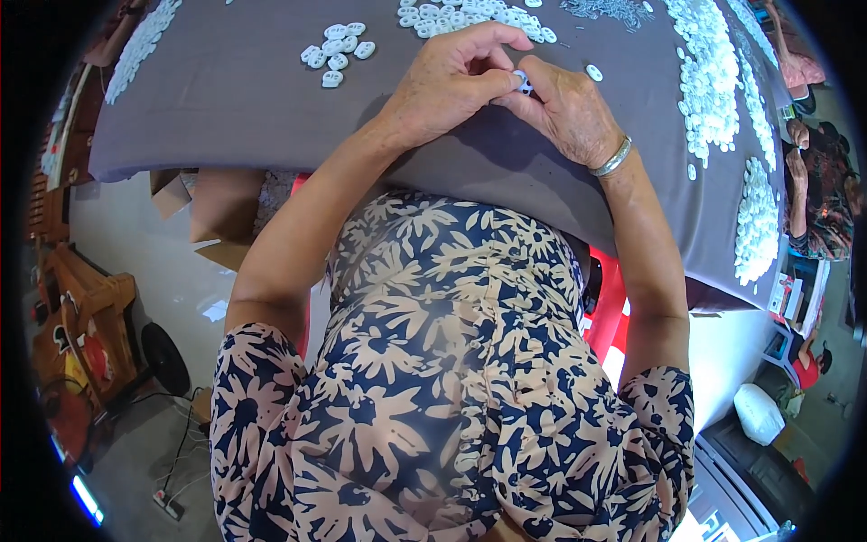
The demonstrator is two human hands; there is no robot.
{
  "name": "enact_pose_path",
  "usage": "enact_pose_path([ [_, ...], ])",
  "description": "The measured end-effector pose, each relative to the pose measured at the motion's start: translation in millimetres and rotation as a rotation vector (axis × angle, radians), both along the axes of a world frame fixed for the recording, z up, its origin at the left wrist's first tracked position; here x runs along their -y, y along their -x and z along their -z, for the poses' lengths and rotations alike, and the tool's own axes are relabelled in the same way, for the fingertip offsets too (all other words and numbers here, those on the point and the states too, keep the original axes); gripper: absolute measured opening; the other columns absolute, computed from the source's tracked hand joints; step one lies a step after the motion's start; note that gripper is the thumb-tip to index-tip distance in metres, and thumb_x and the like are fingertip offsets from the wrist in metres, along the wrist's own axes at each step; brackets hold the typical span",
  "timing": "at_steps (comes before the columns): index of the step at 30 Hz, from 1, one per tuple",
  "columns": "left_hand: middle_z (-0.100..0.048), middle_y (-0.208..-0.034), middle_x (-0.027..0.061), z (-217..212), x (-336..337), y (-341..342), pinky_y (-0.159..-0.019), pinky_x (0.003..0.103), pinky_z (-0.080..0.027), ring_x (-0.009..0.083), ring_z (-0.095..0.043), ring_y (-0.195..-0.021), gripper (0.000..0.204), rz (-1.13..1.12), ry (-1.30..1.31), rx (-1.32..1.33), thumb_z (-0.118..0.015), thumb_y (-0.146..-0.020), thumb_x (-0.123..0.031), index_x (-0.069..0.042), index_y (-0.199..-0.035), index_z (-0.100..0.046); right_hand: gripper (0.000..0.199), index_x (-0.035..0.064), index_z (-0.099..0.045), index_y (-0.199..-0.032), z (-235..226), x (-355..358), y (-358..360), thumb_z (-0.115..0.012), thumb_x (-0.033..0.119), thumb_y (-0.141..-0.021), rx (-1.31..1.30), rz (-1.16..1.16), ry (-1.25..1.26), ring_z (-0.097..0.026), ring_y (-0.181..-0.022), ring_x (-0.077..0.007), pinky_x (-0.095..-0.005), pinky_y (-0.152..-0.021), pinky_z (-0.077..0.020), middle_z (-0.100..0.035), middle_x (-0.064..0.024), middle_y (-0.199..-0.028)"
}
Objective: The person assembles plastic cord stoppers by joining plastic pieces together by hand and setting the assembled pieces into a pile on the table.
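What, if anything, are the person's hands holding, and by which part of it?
A small white plastic piece, pinched at its edges between the fingertips of the left hand and the right hand, above the grey cloth-covered table.

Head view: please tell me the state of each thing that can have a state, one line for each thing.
left hand: closed, pinching the small white piece
right hand: closed, pinching the same piece
small white piece: held between both hands, above the cloth
small group of white pieces: lying loose on the grey cloth
bracelet: on right wrist
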State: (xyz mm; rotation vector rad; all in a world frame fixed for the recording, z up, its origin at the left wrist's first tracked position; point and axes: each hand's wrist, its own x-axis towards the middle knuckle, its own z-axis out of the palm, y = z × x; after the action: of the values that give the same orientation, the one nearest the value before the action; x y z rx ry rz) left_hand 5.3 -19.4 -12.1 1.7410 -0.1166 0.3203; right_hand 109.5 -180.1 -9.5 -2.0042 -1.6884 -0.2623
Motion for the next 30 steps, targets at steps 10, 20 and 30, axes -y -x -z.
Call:
enact_pose_path([
  [10,-0.051,-0.072,-0.0067,5.5,9.4,-0.8,-0.063,0.020,-0.040,0.0024,-0.045,-0.067,0.032,0.041,0.166,-0.028,-0.059,-0.085,-0.004,-0.006,-0.116,-0.066,0.024,0.0031,-0.052,-0.085,7.8,6.8,0.0,-0.061,0.024,-0.091,0.026,-0.058,0.022,-0.061,-0.065,-0.0352,-0.0414,-0.057,-0.0492,-0.058,-0.0171,-0.069],
  [20,-0.049,-0.077,-0.0035,1.7,-2.2,-6.9,-0.064,0.020,-0.040,0.0058,-0.047,-0.068,0.037,0.175,0.260,-0.200,-0.054,-0.086,0.001,0.000,-0.123,-0.058,0.026,0.0042,-0.052,-0.081,9.0,2.8,0.7,-0.065,0.025,-0.089,0.089,-0.080,-0.011,-0.060,-0.059,-0.0324,-0.0400,-0.054,-0.0477,-0.056,-0.0141,-0.065],
  [30,-0.047,-0.075,-0.0036,-14.9,-5.7,-4.7,-0.063,0.019,-0.040,0.0058,-0.046,-0.068,0.041,0.195,0.324,-0.297,-0.054,-0.085,0.002,0.000,-0.126,-0.055,0.022,0.0045,-0.057,-0.080,11.5,-0.8,-2.4,-0.065,0.023,-0.089,0.145,-0.172,-0.070,-0.060,-0.055,-0.0241,-0.0336,-0.052,-0.0469,-0.057,-0.0117,-0.066],
])
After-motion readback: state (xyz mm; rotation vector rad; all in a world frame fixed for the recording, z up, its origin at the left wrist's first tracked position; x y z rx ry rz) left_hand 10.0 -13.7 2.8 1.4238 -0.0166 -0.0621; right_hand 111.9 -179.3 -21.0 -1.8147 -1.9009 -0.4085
